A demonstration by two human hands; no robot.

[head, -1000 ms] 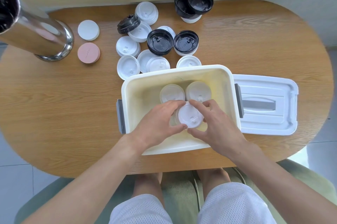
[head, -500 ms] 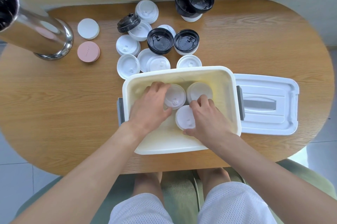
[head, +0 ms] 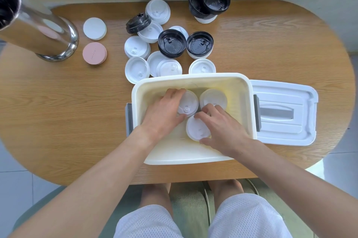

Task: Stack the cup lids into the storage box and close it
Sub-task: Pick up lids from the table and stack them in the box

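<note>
From the head camera, looking down, an open cream storage box (head: 193, 157) sits on the wooden surface (head: 58, 121), its white box lid (head: 284, 111) lying flat just beside its right edge. Both hands are inside the box. The left hand (head: 162, 115) curls around a white cup lid (head: 188, 103) at the back left, fingers over its far rim and thumb against its near side. The right hand (head: 220, 127) holds a second white lid (head: 196, 130) nearer the front, fingers along its top edge, thumb at its lower rim. A third white lid (head: 213, 97) rests at the back right, touching neither hand as far as I can tell.

Beyond the box, more white lids (head: 136, 70) and black lids (head: 171, 45) lie scattered and partly stacked. To the left stand a shiny metal cylinder (head: 38, 34), a white disc (head: 95, 28) and a pink disc (head: 94, 53). The pink disc carries small embossed writing, too faint to read; the marks moulded into the black lids are equally illegible.
</note>
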